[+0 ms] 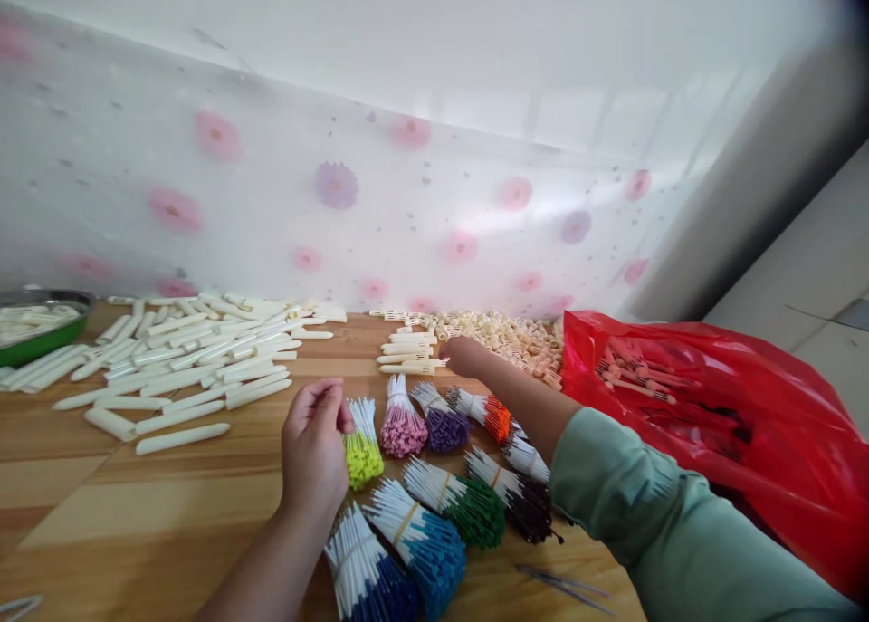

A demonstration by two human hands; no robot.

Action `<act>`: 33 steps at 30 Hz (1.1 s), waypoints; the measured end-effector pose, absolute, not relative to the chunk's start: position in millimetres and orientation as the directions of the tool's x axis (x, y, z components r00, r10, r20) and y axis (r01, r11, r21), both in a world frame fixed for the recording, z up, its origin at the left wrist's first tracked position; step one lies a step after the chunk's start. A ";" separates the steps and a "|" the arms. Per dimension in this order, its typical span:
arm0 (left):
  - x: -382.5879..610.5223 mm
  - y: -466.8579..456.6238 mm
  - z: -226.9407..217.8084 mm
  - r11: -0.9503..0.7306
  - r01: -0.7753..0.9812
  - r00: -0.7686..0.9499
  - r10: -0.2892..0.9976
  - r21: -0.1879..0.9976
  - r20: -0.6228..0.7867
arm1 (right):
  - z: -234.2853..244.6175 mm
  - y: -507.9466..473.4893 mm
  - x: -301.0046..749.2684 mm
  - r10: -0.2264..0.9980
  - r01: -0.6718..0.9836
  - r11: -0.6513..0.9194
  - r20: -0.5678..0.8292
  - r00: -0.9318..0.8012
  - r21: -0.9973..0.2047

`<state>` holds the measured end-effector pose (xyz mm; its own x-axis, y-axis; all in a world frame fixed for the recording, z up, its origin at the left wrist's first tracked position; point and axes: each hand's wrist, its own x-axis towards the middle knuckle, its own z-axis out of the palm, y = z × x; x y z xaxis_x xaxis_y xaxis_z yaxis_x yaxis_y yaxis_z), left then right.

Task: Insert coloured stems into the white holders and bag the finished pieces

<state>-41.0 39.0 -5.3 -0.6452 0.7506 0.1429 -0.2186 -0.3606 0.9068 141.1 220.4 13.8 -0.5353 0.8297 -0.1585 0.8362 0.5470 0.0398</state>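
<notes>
My left hand (pixel 316 450) is raised over the table with its fingers curled and thumb pressed in; whatever is inside them is hidden. Beside it stands a bundle of refills with yellow-green ends (pixel 365 454). My right hand (pixel 466 357) reaches across to the back, its fingers bent at the end of a short row of white pen barrels (pixel 405 358); I cannot make out what they pinch. Around my right arm lie banded refill bundles: pink (pixel 404 427), purple (pixel 446 427), orange (pixel 495 416), green (pixel 479 511), black (pixel 526 504), light blue (pixel 434 559) and dark blue (pixel 380 586).
Many loose white barrels (pixel 204 350) are heaped at left, near a green-sided bowl (pixel 51 337). Small cream plastic parts (pixel 516 337) are piled at the back. An opened red plastic bag (pixel 760 432) with slim parts fills the right. Tweezers (pixel 563 586) lie in front.
</notes>
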 end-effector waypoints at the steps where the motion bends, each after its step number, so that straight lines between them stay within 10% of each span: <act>1: -41.0 39.1 -5.8 -0.358 -0.208 -0.646 0.749 0.910 0.147 | 10.0 221.2 135.0 0.829 0.834 0.548 -0.163 -0.534 0.055; 11: -72.5 45.6 -2.3 -0.297 0.138 -0.652 0.691 0.945 0.313 | 11.3 196.3 112.4 0.849 0.851 0.525 -0.059 -0.525 -0.018; 15: -82.5 44.8 3.8 -0.174 0.593 -0.412 0.774 0.786 0.482 | 42.1 162.3 96.9 0.770 0.756 0.634 0.038 -0.637 -0.165; 19: -85.3 46.5 1.5 0.048 0.868 -0.209 0.938 0.494 0.276 | 49.0 123.2 74.5 0.685 0.639 0.710 0.077 -0.725 -0.297; 33: -103.6 68.2 -39.2 0.149 0.791 -0.049 0.982 0.594 -0.181 | 2.5 82.7 47.8 0.801 0.832 0.536 -0.224 -0.555 -0.144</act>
